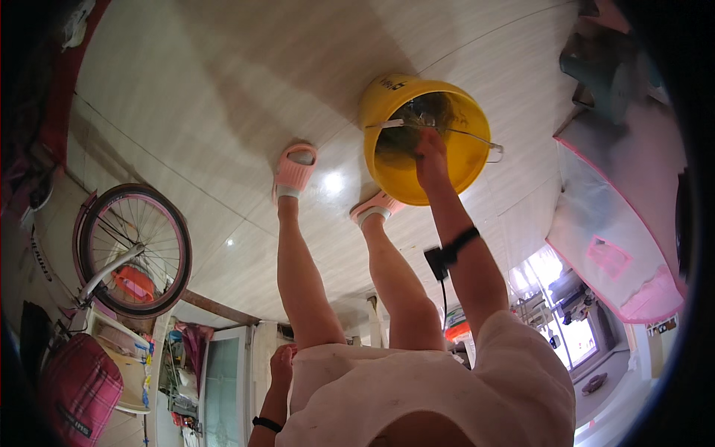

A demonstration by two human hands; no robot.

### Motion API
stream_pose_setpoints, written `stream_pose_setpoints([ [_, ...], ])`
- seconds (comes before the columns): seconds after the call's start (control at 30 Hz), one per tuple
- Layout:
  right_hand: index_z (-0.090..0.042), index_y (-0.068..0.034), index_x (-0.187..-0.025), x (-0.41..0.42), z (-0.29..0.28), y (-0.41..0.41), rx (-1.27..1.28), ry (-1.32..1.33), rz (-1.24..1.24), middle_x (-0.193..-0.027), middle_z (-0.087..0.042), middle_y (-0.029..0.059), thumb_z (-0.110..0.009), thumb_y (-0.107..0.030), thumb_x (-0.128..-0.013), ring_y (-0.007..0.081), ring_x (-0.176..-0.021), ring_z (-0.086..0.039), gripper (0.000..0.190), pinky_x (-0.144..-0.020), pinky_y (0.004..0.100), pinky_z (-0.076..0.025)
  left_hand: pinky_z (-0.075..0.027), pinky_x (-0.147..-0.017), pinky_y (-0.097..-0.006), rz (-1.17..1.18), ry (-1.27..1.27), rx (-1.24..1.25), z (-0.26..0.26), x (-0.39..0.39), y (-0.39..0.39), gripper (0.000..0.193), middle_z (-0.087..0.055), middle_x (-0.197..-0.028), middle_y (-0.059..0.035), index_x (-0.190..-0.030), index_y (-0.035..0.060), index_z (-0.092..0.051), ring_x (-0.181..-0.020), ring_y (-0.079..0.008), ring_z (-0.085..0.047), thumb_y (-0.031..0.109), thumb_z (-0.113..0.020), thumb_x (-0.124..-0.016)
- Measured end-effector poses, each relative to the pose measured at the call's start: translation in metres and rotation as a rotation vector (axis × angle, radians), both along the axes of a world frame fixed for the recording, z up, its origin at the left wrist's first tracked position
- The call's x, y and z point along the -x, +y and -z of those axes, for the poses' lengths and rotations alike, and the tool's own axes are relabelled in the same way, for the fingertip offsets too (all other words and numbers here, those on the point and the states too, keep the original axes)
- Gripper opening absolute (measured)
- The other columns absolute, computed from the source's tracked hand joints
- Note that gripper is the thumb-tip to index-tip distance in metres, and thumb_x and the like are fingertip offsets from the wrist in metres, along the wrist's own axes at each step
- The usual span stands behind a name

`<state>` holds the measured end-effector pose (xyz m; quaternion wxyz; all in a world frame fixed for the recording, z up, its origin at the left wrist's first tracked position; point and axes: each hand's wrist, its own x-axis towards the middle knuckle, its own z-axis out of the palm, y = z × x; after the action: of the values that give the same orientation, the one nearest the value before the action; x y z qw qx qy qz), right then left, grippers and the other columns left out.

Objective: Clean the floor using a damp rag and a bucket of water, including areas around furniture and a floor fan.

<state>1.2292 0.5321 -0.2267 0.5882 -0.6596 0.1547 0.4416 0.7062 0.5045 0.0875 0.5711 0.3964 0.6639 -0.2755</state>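
Note:
A yellow plastic bucket with a wire handle stands tilted-looking on the floor, beside the feet in pink slippers. My right hand is at the bucket's mouth, its fingertips by the handle and over dark, partly shiny contents. Whether the fingers grip the handle or something inside is unclear. A black strap with a small device and cable is on the right forearm. My left hand hangs beside the left thigh, next to the pale shorts, its fingers partly hidden; what it may hold cannot be made out.
A bicycle wheel and a pink plaid bag are at the left. A pale shelf stands near a glass-paneled door. Pink-edged translucent sheeting hangs at the right, below dark greenish objects.

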Motion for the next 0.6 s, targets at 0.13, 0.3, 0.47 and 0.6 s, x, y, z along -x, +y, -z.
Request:
stream_pose_setpoints([
  [0.13, -0.042, -0.011, -0.087, -0.005, -0.168, -0.005, -0.141, -0.015, 0.038, -0.090, -0.047, 0.0002, -0.048, 0.010, -0.075, 0.0107, -0.087, -0.048, 0.025, -0.082, 0.0234, -0.040, -0.050, -0.082, -0.0318, 0.086, -0.031, -0.016, 0.008, 0.008, 0.009, 0.028, -0.070, -0.097, -0.0087, -0.105, 0.0001, -0.067, -0.089, -0.0183, -0.064, 0.021, -0.050, -0.098],
  [0.3, -0.039, -0.011, -0.087, -0.009, -0.314, -0.013, -0.108, -0.143, -0.017, -0.091, -0.041, 0.0011, -0.050, 0.015, -0.073, 0.0109, -0.088, -0.044, 0.032, -0.083, 0.0222, -0.036, -0.049, -0.084, -0.0329, 0.217, -0.108, -0.083, 0.013, -0.013, 0.041, 0.027, -0.070, -0.096, -0.0095, -0.103, -0.0002, -0.068, -0.090, -0.0188, -0.064, 0.019, -0.050, -0.098],
  [0.47, -0.050, -0.007, -0.095, -0.001, -0.344, -0.014, 0.046, -0.346, -0.137, -0.098, -0.044, 0.0017, -0.058, 0.009, -0.080, 0.0097, -0.087, -0.045, 0.023, -0.080, 0.0222, -0.038, -0.050, -0.084, -0.0333, 0.208, -0.140, -0.050, 0.006, -0.006, 0.066, 0.029, -0.070, -0.097, -0.0087, -0.106, 0.0014, -0.067, -0.092, -0.0190, -0.065, 0.022, -0.048, -0.099],
  [0.6, -0.066, -0.002, -0.100, -0.015, -0.265, -0.010, 0.213, -0.633, -0.513, -0.095, -0.058, 0.0046, -0.055, 0.004, -0.091, 0.0105, -0.087, -0.054, 0.016, -0.076, 0.0234, -0.044, -0.051, -0.082, -0.0339, -0.198, 0.143, 0.135, 0.000, -0.004, 0.079, 0.032, -0.069, -0.100, -0.0079, -0.110, 0.0038, -0.064, -0.093, -0.0185, -0.066, 0.028, -0.046, -0.100],
])
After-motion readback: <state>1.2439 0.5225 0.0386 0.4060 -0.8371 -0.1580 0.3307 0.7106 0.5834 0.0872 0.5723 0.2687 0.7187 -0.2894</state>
